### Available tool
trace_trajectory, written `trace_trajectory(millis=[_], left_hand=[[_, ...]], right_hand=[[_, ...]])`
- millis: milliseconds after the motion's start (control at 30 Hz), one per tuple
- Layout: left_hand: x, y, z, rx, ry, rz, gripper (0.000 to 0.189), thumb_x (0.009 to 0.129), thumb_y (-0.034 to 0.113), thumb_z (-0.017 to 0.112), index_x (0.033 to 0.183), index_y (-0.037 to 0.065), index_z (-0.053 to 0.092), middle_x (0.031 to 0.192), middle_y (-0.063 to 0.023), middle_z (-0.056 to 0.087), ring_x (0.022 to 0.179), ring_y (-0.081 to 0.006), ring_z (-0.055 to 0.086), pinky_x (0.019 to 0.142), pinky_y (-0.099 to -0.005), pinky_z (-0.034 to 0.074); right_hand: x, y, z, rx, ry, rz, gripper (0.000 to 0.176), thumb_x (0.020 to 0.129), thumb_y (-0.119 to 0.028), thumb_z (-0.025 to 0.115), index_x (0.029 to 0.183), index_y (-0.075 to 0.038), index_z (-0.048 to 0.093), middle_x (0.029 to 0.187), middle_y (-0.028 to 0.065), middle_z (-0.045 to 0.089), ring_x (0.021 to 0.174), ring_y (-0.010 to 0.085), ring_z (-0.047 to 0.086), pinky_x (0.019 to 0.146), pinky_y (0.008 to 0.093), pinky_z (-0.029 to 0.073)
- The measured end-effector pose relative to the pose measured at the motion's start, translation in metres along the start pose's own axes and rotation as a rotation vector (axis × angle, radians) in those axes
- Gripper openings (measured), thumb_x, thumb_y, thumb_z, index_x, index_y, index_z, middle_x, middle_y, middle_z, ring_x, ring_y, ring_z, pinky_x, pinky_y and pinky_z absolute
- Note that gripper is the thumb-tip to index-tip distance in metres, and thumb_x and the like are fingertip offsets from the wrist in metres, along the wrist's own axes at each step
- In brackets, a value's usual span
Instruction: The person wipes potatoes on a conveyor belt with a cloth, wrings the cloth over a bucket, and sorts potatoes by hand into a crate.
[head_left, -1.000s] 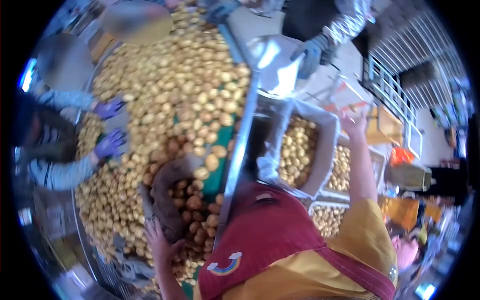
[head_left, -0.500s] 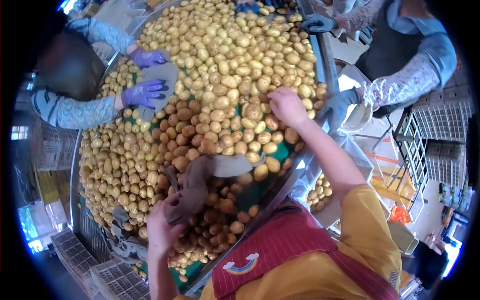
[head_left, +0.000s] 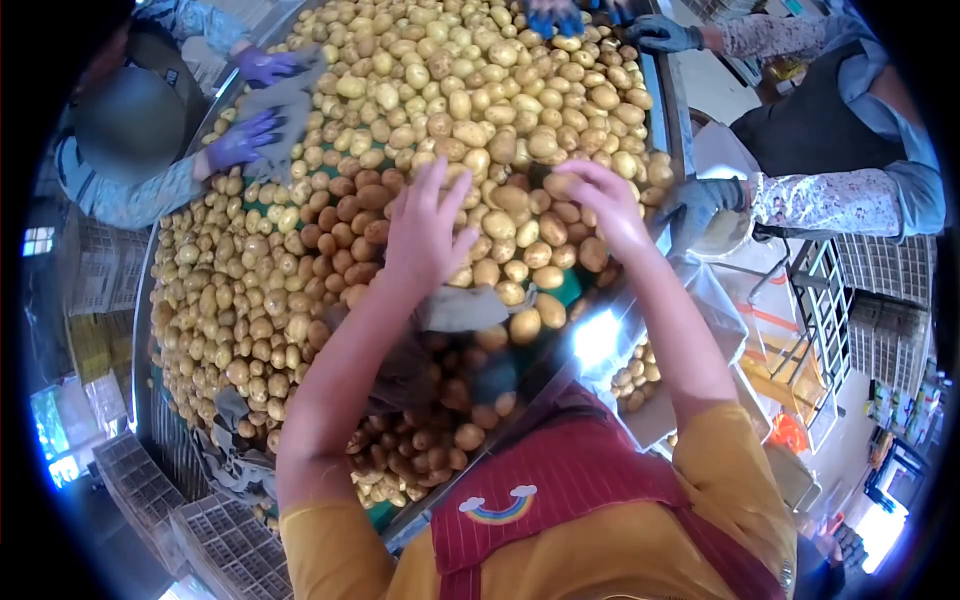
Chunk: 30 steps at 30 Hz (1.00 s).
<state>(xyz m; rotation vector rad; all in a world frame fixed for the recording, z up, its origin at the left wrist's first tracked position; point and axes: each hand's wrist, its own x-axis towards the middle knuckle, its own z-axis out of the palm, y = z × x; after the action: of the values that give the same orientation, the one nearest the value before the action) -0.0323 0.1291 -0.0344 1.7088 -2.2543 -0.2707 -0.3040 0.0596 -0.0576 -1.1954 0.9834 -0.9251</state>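
Observation:
A large heap of potatoes covers a table with a green surface. My left hand is over the middle of the heap, fingers spread, holding nothing. To its right, my right hand is at the potatoes with its fingers curled; whether a potato is in its grasp is hard to make out. A grey cloth lies on the potatoes just below my left hand, partly hidden by my left forearm. Browner potatoes lie in shadow near my apron.
At the left a co-worker's purple-gloved hands rest on a grey cloth. Another person's grey-gloved hands are at the right edge. Blue gloves show at the top. Stacked crates stand lower left; a metal rim borders the table.
My left hand has let go of the grey cloth and moved up and right onto the heap. My right hand has shifted slightly right. The purple-gloved hands have moved left with their cloth.

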Motion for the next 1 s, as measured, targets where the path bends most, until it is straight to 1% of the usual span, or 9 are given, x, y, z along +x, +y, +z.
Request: trace_trajectory(millis=[133,267,367,433,500,567,667,867,1000], left_hand=[[0.01,-0.006,0.051,0.24,-0.052,-0.095,0.068,0.092,0.04,0.061,0.155,0.026,0.039,0.168,-0.0181,0.009,0.153,-0.0412,0.017,0.119,-0.0632,0.017],[-0.02,0.012,0.037,0.296,-0.272,-0.024,0.072,0.095,0.045,0.056,0.16,0.031,0.027,0.168,-0.0211,0.001,0.153,-0.0431,0.011,0.12,-0.0648,0.012],[-0.039,0.045,0.019,0.314,-0.554,0.024,0.074,0.099,0.047,0.048,0.163,0.024,0.018,0.169,-0.0178,0.0,0.154,-0.0427,0.008,0.124,-0.0561,0.012],[-0.053,0.068,0.016,0.254,-0.703,0.045,0.072,0.102,0.048,0.042,0.163,0.02,0.016,0.169,-0.0162,0.001,0.154,-0.0424,0.005,0.125,-0.0514,0.011],[-0.063,0.094,0.013,0.226,-0.789,0.067,0.068,0.104,0.048,0.033,0.162,0.017,0.017,0.169,-0.0158,0.005,0.154,-0.0431,0.0,0.125,-0.0526,0.008],[-0.079,0.102,0.012,0.093,-0.744,0.166,0.065,0.1,0.043,0.05,0.157,0.017,0.033,0.168,-0.0166,0.013,0.155,-0.0398,0.01,0.123,-0.0582,0.013],[-0.106,0.101,0.005,-0.089,-0.644,0.164,0.065,0.089,0.031,0.067,0.149,0.018,0.046,0.164,-0.0155,0.024,0.153,-0.0352,0.02,0.121,-0.0593,0.018],[-0.153,0.071,-0.021,-0.048,-0.403,0.018,0.068,0.083,0.023,0.072,0.146,0.026,0.049,0.157,-0.0151,0.038,0.149,-0.0306,0.032,0.119,-0.053,0.025],[-0.173,0.063,-0.02,-0.016,-0.39,-0.057,0.066,0.085,0.023,0.067,0.146,0.037,0.048,0.155,-0.0143,0.042,0.143,-0.0301,0.04,0.115,-0.0455,0.033]], right_hand=[[-0.083,-0.015,-0.041,0.818,-0.105,0.286,0.022,0.095,-0.025,0.061,0.112,-0.011,0.06,0.104,0.0052,0.06,0.096,0.0177,0.06,0.07,0.0294,0.049],[-0.178,-0.011,-0.092,0.088,0.318,0.385,0.003,0.096,-0.013,0.059,0.094,-0.011,0.058,0.075,-0.0026,0.053,0.061,0.0061,0.048,0.051,0.0221,0.034],[-0.278,0.03,-0.182,-0.619,0.377,0.274,0.014,0.092,-0.009,0.058,0.103,-0.003,0.062,0.087,0.0013,0.061,0.08,0.0113,0.058,0.072,0.0243,0.047],[-0.37,0.062,-0.257,-1.142,0.288,0.597,0.036,0.085,-0.017,0.07,0.119,-0.008,0.061,0.114,0.0103,0.064,0.107,0.0245,0.062,0.093,0.0362,0.049],[-0.394,0.072,-0.264,-1.588,0.219,0.643,0.046,0.083,-0.017,0.073,0.126,-0.01,0.061,0.125,0.0157,0.061,0.12,0.0331,0.057,0.102,0.0429,0.046],[-0.367,0.009,-0.192,-1.555,0.388,0.713,0.047,0.083,-0.014,0.07,0.129,-0.008,0.062,0.131,0.0207,0.058,0.127,0.0405,0.052,0.107,0.0486,0.043],[-0.304,0.019,-0.171,-1.344,0.374,-0.011,0.044,0.079,-0.011,0.074,0.122,-0.006,0.064,0.12,0.0148,0.064,0.117,0.0358,0.06,0.098,0.0447,0.048],[-0.109,-0.026,0.012,-1.103,-0.091,-0.541,0.04,0.082,-0.02,0.074,0.12,-0.009,0.068,0.131,0.0136,0.063,0.125,0.032,0.057,0.098,0.0467,0.047],[-0.029,0.011,0.085,-1.34,-0.465,-0.674,0.046,0.089,-0.04,0.066,0.134,-0.034,0.06,0.16,-0.0013,0.04,0.149,0.0245,0.033,0.114,0.0565,0.031]])
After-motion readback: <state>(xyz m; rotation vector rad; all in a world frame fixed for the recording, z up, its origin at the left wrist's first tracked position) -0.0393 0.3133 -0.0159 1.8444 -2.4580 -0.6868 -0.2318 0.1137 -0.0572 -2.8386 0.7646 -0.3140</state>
